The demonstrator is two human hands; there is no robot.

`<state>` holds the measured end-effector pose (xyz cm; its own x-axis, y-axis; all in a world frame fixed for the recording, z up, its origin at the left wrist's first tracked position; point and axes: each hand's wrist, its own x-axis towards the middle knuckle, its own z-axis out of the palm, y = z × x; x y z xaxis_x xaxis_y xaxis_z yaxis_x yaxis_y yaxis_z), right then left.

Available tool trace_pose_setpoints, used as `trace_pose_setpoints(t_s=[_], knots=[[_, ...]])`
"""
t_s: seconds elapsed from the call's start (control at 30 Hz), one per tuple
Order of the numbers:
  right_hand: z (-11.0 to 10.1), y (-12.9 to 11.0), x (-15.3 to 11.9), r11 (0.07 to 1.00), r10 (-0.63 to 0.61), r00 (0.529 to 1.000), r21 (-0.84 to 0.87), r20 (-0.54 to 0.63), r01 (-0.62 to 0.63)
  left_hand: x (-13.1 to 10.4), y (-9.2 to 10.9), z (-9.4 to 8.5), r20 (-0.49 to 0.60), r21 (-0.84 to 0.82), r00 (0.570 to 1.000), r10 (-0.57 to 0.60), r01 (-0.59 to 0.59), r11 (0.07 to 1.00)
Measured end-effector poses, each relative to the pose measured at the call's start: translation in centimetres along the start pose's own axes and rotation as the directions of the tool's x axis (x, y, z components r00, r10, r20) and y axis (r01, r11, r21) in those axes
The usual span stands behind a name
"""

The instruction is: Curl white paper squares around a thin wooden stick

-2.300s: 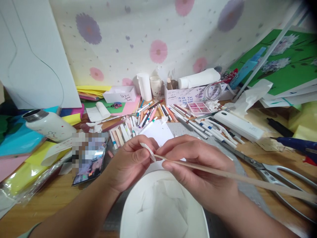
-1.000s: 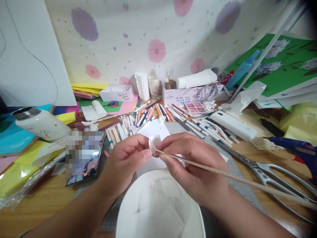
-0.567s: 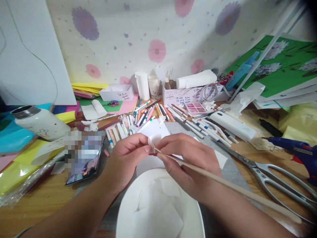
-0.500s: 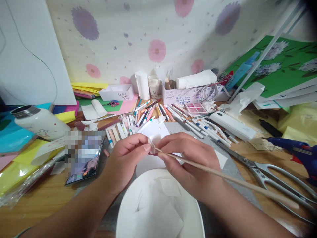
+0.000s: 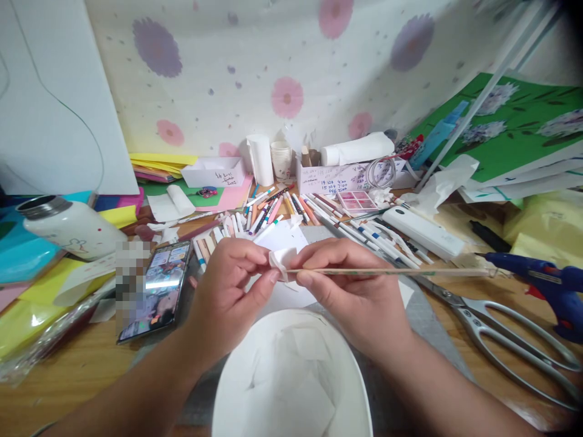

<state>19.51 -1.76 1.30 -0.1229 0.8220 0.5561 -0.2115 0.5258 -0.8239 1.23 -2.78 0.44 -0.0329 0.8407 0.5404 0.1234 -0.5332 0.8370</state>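
My left hand (image 5: 232, 291) pinches a small folded piece of white paper (image 5: 282, 258) between thumb and fingers. My right hand (image 5: 355, 291) grips a thin wooden stick (image 5: 401, 272) near its left end, which touches the paper. The stick runs almost level out to the right. How its tip meets the paper is hidden by the fingers. Below both hands stands a white tub (image 5: 228, 388) with crumpled white paper inside. Loose white paper (image 5: 294, 295) lies on the table behind the hands.
A phone (image 5: 159, 291) and a white bottle (image 5: 73, 224) are at the left. Several markers (image 5: 268, 209) lie scattered behind my hands. Large scissors (image 5: 483, 321) and a blue glue gun (image 5: 542, 276) lie at the right, below the stick's far end.
The wooden stick has swung up at its right end, from slanting down toward me to nearly level. Both hands stay close together at the paper.
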Motion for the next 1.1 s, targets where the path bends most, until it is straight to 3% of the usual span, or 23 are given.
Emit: trace_pose_setpoints(t_s=[0.1,0.23,0.33,0.57,0.7,0.87,1.1], knots=[[0.0,0.0,0.0,0.999,0.024,1.000,0.023,-0.006,-0.024,0.2,0.2,-0.4,0.026,0.174,0.994,0.105,-0.108,0.979],[0.1,0.0,0.0,1.000,-0.024,1.000,-0.002,0.011,0.024,0.7,1.0,-0.4,0.157,0.235,0.969,0.193,-0.227,0.945],[0.2,0.1,0.0,0.999,-0.039,0.999,-0.020,0.010,0.039,0.9,1.1,-0.3,0.177,0.285,0.957,0.228,-0.272,0.919],[0.1,0.0,0.0,1.000,0.009,1.000,-0.017,-0.030,-0.009,0.4,0.4,-0.7,0.136,0.334,0.970,0.200,-0.235,0.913],[0.0,0.5,-0.1,0.991,0.086,0.994,0.106,-0.064,-0.079,0.2,0.1,-0.8,0.115,0.310,0.980,0.161,-0.189,0.932],[-0.2,1.0,0.0,0.937,0.196,0.977,0.310,-0.084,-0.161,0.4,0.6,-0.4,0.061,0.162,0.998,0.022,-0.032,0.986],[-0.2,0.8,-0.4,0.916,0.217,0.974,0.359,-0.069,-0.179,0.8,1.3,-0.1,0.073,-0.007,0.995,-0.067,0.067,0.998]])
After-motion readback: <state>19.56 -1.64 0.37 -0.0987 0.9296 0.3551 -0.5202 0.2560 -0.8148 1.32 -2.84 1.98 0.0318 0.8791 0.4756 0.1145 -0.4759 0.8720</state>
